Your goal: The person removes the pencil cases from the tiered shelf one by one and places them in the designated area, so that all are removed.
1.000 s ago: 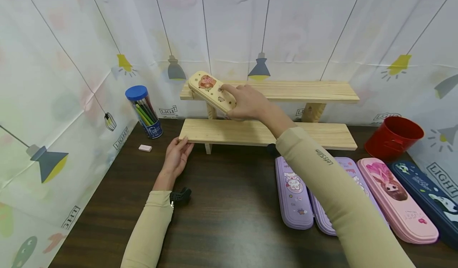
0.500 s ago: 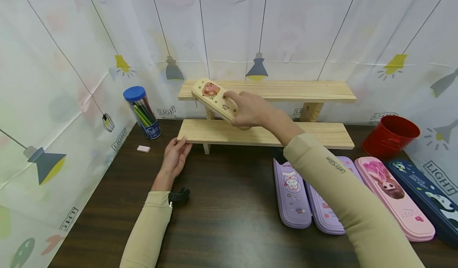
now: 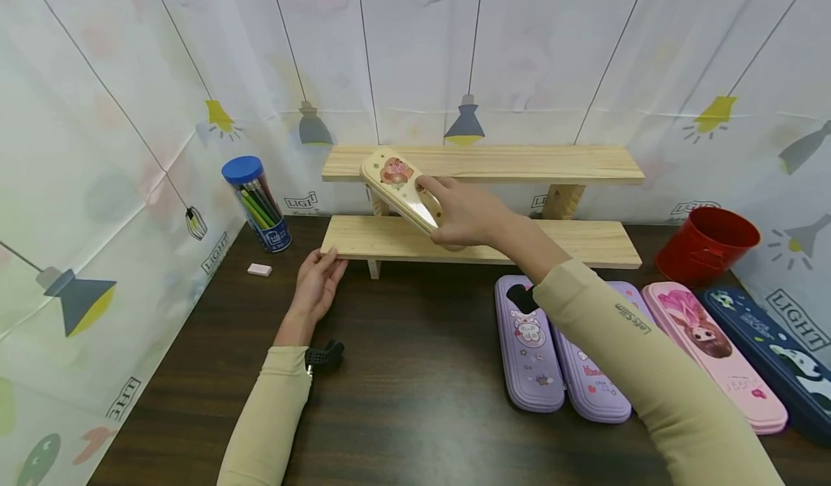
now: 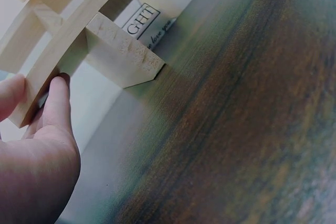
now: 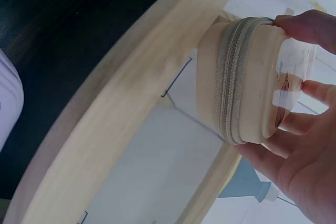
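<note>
A cream zippered pencil case (image 3: 405, 189) with a printed picture is held by my right hand (image 3: 474, 212), tilted, in front of the upper board of a two-tier wooden shelf (image 3: 545, 244). In the right wrist view the fingers and thumb grip the near end of the pencil case (image 5: 257, 82), its zipper facing the camera. My left hand (image 3: 314, 288) pinches the front left corner of the lower board, thumb on top and fingers beneath. The left wrist view shows that same hand (image 4: 42, 156) at the board end (image 4: 31, 98), above the dark table.
Two purple pencil cases (image 3: 529, 356), a pink one (image 3: 720, 363) and a navy one (image 3: 779, 356) lie at the right. A red bucket (image 3: 708, 244) stands behind them. At the left are a blue-lidded pencil tub (image 3: 260, 208) and a small pink eraser (image 3: 260, 270).
My right hand has moved right and slightly down with the cream pencil case, bringing it lower before the shelf. The left hand stays on the board corner.
</note>
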### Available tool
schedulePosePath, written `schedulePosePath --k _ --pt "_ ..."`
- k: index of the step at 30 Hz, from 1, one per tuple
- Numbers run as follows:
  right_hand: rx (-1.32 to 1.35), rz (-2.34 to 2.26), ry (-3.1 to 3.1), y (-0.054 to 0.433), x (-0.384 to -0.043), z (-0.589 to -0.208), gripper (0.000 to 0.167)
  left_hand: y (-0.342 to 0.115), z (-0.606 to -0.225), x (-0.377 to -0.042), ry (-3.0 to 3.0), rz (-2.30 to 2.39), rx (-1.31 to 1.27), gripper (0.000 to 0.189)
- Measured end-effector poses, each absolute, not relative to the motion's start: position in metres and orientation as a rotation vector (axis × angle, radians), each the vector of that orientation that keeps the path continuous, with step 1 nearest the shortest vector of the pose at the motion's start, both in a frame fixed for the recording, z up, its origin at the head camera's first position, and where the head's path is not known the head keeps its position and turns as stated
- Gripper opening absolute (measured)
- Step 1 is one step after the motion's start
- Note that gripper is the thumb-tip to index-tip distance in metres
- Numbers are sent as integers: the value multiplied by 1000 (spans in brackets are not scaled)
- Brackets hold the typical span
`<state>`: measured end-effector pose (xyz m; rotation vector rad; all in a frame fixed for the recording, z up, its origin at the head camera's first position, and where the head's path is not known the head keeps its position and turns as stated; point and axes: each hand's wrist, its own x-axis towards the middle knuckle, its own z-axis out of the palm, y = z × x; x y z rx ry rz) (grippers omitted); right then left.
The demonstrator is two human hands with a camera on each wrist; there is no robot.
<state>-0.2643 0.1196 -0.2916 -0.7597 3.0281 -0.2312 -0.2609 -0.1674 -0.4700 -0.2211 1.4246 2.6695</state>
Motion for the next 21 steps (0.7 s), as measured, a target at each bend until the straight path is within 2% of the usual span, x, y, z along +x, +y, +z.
schedulePosePath --k 13,21 --pt "-762 -216 3089 132 -239 -307 89 -168 -468 -260 1401 2664 -219 37" --pt "-807 -164 3063 141 -221 -331 89 -169 -467 -260 1377 2669 -236 33"
